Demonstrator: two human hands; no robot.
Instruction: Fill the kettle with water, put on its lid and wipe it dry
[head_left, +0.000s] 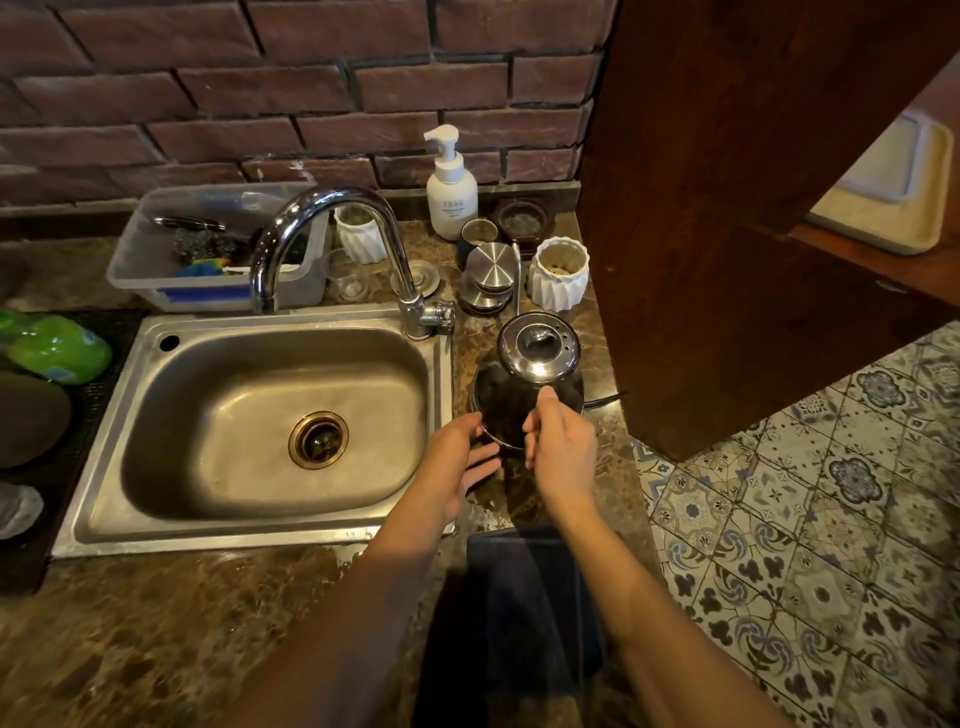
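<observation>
A dark, shiny gooseneck kettle (511, 392) stands on the brown stone counter to the right of the sink, its steel lid (539, 345) sitting on top. My right hand (561, 447) grips the kettle's handle at the near side, thumb up. My left hand (462, 457) lies with straight fingers against the kettle's lower left edge. A dark blue cloth (514, 587) hangs over the counter's front edge, below my hands. The steel sink (171, 525) is dry-looking and holds nothing; the curved tap (332, 208) above it gives no water.
Behind the kettle stand steel lidded tins (491, 267), a white ribbed pot (560, 273), a white pump bottle (451, 189) and small cups. A clear plastic tub (218, 291) of scrubbers sits behind the sink. A dark wooden cabinet (727, 208) rises close on the right. Green items lie at left.
</observation>
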